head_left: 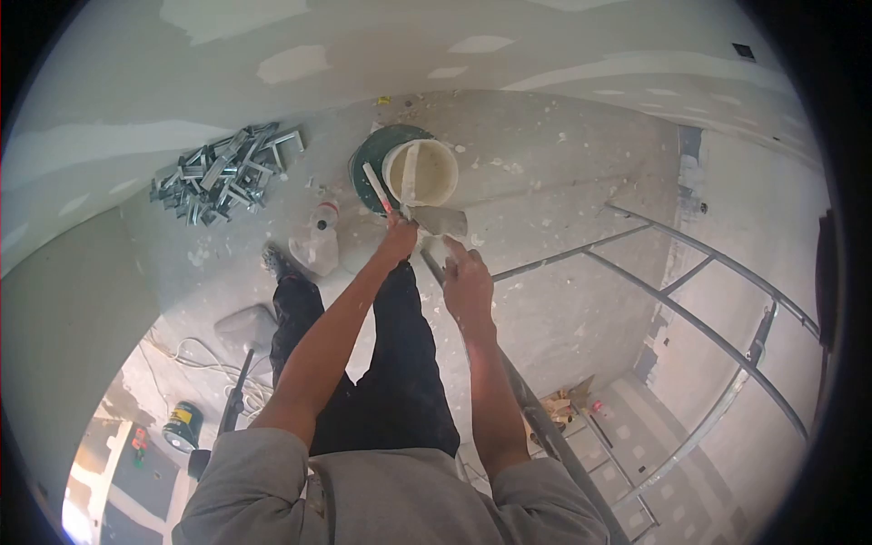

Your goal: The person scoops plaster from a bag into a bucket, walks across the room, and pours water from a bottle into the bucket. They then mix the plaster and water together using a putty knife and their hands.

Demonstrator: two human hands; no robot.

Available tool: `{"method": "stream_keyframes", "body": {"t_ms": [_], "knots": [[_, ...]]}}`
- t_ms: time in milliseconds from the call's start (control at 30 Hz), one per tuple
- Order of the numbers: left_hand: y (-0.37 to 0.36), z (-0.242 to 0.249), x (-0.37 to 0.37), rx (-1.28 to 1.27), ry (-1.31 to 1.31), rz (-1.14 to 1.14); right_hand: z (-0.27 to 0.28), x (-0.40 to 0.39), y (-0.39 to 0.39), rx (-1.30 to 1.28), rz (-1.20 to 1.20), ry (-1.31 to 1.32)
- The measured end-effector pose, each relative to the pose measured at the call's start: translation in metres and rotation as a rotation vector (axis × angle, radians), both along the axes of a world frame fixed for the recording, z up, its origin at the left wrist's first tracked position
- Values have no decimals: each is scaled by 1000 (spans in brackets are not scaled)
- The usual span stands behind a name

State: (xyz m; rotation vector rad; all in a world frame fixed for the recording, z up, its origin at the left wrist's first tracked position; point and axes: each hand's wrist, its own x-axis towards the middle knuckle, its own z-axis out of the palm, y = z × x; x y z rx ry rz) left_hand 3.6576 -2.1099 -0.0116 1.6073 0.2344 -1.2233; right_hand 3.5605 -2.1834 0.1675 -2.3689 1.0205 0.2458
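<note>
My left hand (400,238) is closed around the handle end of a putty knife, whose broad grey blade (440,220) points to the right. A long, pale, narrow flat tool (375,186) with a reddish end also rises from this hand. Just below the blade is my right hand (469,280), its fingers bent and apart, with whitish fingertips right at the blade's lower edge. Beyond both hands, on the floor, a white bucket (445,173) of pale contents overlaps a dark green round tub (363,156). A pale strip (411,173) crosses the bucket's opening.
Metal scaffold rails (627,232) run along the right. Metal brackets (227,173) lie heaped at the back left, and a translucent plastic jug (315,245) stands near my foot. A cable (204,356) and a dark bucket (183,425) are lower left. Patched plasterboard walls (363,54) surround the floor.
</note>
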Motion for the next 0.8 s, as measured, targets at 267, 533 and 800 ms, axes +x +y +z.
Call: {"method": "stream_keyframes", "body": {"t_ms": [267,533,800], "knots": [[10,-3,3,-110,-157,-132,-15,13,8,-23,-26,26],[36,33,-7,-32,-39,-243,-78,41,-39,-107,-22,29],[35,23,-7,-146,-21,-49,-13,18,25,-32,43,127]]}}
